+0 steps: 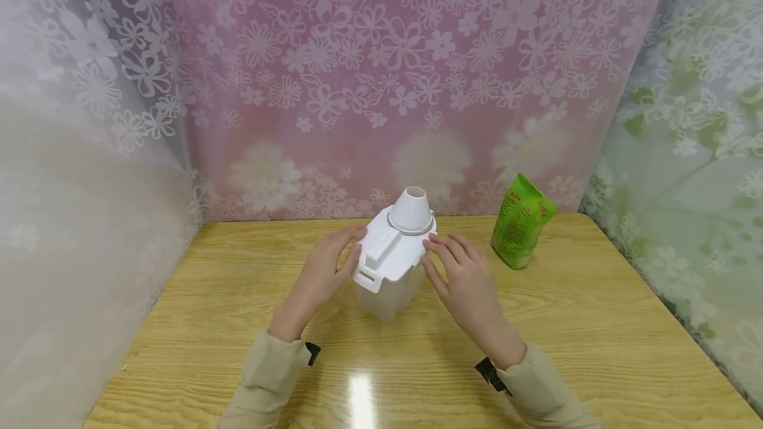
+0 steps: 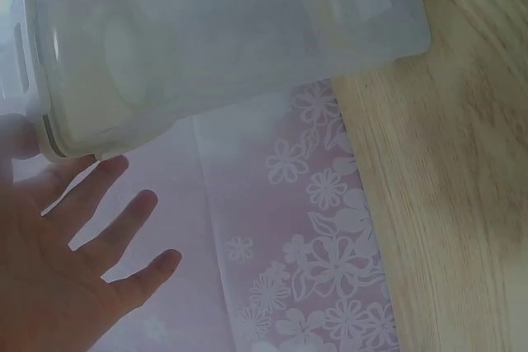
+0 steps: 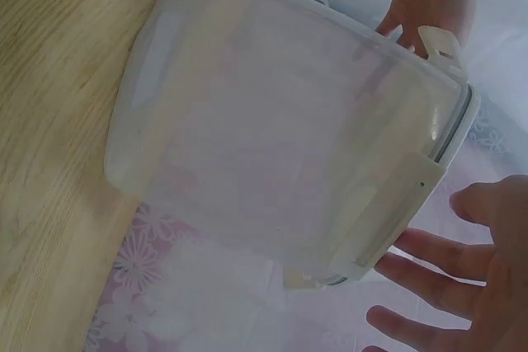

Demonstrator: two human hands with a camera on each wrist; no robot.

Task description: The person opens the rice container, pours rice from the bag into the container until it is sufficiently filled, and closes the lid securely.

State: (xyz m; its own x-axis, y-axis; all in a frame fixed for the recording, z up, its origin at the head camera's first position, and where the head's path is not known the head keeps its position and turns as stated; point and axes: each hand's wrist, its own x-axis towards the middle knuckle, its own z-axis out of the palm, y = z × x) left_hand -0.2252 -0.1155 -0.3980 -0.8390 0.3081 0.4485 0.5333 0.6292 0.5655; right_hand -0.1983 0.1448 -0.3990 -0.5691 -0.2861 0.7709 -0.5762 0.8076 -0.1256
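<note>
Translucent plastic box-shaped container [image 1: 387, 300] stands upright on the yellow wood-grain table [image 1: 596, 313], between both hands and toward the far edge. The flat white plastic lid [image 1: 406, 255] sits on its top. On the far part of the lid rises a white truncated cone [image 1: 410, 210] with an opening at its tip; nearer the person runs a raised white bar [image 1: 384, 248], and at the near end a white slotted tab [image 1: 367, 278] slants outward.

Left hand [image 1: 324, 267]: at the left edge of the lid, thumb and forefinger close against it. Left wrist view shows the fingers loose and spread, the outer ones clear of the container; whether the thumb presses cannot be told, as it is blurred.

Right hand [image 1: 467, 280]: at the opposite edge, fingers extended and relaxed rather than clenched. Right wrist view shows two fingertips at the long white side flap [image 3: 392, 216], which hangs down along the container wall; the thumb is apart from it and the remaining fingers are spread.

Bright green printed bag [image 1: 520, 224], red and dark lettering, stands on the table to the right of the container, well apart from it. Beige sleeves [image 1: 265, 369] and black wrist straps [image 1: 491, 376] show on both arms. Behind the table hangs a pink sheet with white flowers [image 1: 357, 151]; at the right, a pale green floral sheet [image 1: 691, 171]
</note>
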